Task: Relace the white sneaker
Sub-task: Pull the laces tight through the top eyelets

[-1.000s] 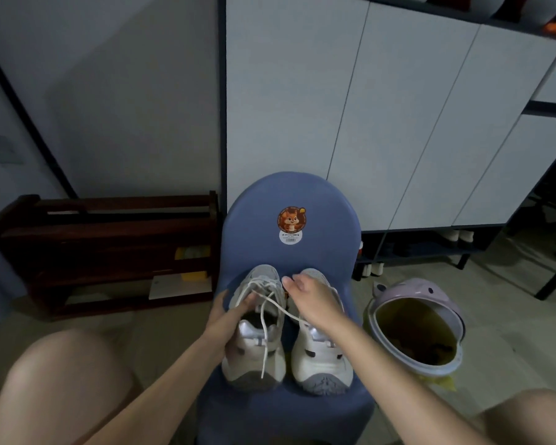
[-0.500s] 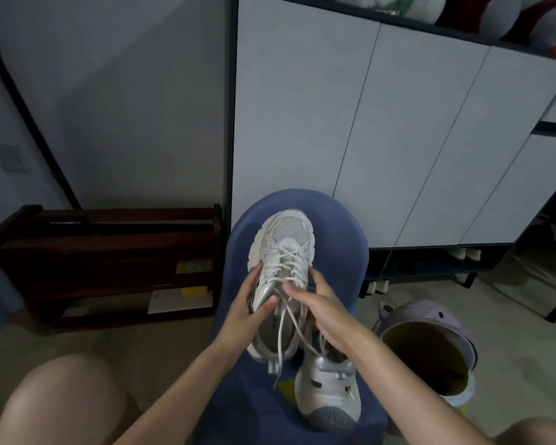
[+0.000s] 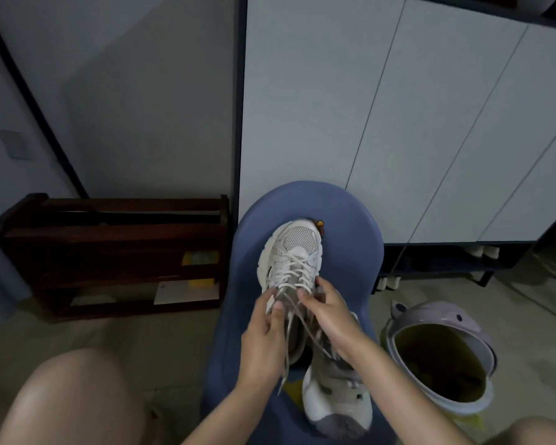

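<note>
A white sneaker [image 3: 294,252] is held up above the blue chair [image 3: 350,252], toe pointing away from me, laces crossed over its tongue. My left hand [image 3: 264,338] grips its left side near the collar, thumb on the top eyelets. My right hand [image 3: 329,316] holds the right side, its thumb and forefinger pinching the lace [image 3: 288,351] at the top. Loose lace ends hang down between my hands. The second white sneaker [image 3: 337,399] lies on the chair seat, heel toward me, partly hidden by my right forearm.
A dark wooden shoe rack [image 3: 109,252] stands on the floor at left. White cabinet doors [image 3: 398,123] rise behind the chair. A lilac bin [image 3: 443,319] with a yellow liner sits at right. My bare knees [image 3: 71,399] frame the bottom corners.
Both hands lifted the left sneaker off the chair seat and tilted its toe away from me. My right hand has shifted from the lace's middle up to the top eyelets.
</note>
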